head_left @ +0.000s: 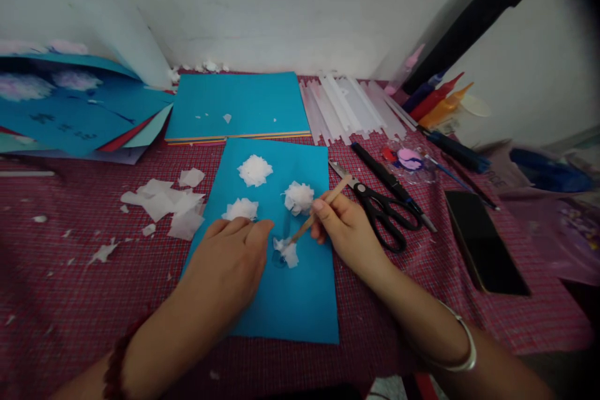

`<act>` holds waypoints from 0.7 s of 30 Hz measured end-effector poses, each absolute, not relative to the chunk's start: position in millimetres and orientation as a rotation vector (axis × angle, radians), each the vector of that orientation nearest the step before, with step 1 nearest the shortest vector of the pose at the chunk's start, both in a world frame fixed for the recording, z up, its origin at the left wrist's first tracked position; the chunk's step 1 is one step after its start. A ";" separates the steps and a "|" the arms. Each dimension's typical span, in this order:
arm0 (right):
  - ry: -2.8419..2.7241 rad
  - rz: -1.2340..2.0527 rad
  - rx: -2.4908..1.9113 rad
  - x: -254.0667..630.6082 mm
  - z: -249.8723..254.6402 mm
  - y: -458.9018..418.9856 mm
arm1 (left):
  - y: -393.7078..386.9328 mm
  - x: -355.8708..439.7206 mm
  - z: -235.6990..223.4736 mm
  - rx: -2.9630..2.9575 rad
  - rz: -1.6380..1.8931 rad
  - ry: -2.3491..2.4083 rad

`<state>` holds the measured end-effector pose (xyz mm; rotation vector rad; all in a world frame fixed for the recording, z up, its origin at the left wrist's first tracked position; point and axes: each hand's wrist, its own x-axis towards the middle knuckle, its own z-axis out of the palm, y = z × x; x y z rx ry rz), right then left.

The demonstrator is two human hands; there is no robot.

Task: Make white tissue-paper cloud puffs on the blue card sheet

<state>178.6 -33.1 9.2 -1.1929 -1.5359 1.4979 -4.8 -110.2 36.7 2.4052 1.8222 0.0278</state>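
My right hand [347, 232] is closed on a wooden craft stick [338, 190], slanted with its lower tip at small white tissue paper pieces [288, 251]. These lie on a blue sheet of paper [290, 306], beside a shiny clear patch that looks like glue [278, 259]. My left hand [229, 262] is closed over the sheet's left side; its fingertips are hidden, and I cannot see what they hold. Crumpled white tissue puffs sit on the sheet: one at the top [255, 170], one at the right [299, 197], and one [241, 208] just beyond my left knuckles.
Loose tissue pieces [171, 203] lie left of the sheet. Black-handled scissors [382, 203], a cutter knife [394, 184] and a phone [486, 242] are on the right. Behind are stacked blue paper [239, 103], translucent sticks [351, 106] and paint tubes [443, 103].
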 end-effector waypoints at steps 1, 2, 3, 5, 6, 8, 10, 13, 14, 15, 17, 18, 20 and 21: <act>-1.466 1.498 -1.198 179.3 9.3 -32.8 | -110.3 -4.4 36.6 2.401 0.009 1.828; -1.401 1.496 -1.192 180.4 9.3 -32.6 | -110.6 -3.9 36.9 2.392 -0.001 1.837; -1.345 1.496 -1.180 181.7 9.3 -32.5 | -111.1 -3.2 37.6 2.380 -0.012 1.840; -1.277 1.498 -1.156 184.5 8.5 -32.6 | -112.4 -1.7 39.7 2.366 -0.009 1.819; -1.267 1.499 -1.157 185.5 8.0 -32.7 | -112.9 -1.2 40.7 2.359 0.001 1.802; -1.282 1.492 -1.156 186.2 7.8 -33.1 | -113.5 -1.1 41.9 2.345 0.043 1.778; -1.320 1.483 -1.135 185.4 9.7 -34.4 | -114.1 -2.4 41.8 2.328 0.105 1.784; -1.403 1.451 -1.099 182.5 14.3 -37.8 | -115.3 -5.2 39.6 2.318 0.180 1.779; -1.440 1.437 -1.094 181.3 15.3 -38.9 | -115.6 -6.1 38.8 2.317 0.185 1.767; -1.477 1.424 -1.091 180.0 15.8 -39.8 | -115.9 -6.8 38.2 2.315 0.176 1.755; -1.545 1.414 -1.093 178.0 15.6 -41.3 | -116.3 -7.6 37.9 2.317 0.129 1.743; -1.577 1.419 -1.094 177.4 15.3 -41.9 | -116.5 -7.7 38.0 2.321 0.103 1.747; -1.618 1.423 -1.085 177.6 15.4 -42.4 | -117.0 -7.5 38.2 2.330 0.068 1.760; -1.613 1.414 -1.077 178.3 16.1 -42.3 | -117.1 -7.4 38.0 2.334 0.068 1.766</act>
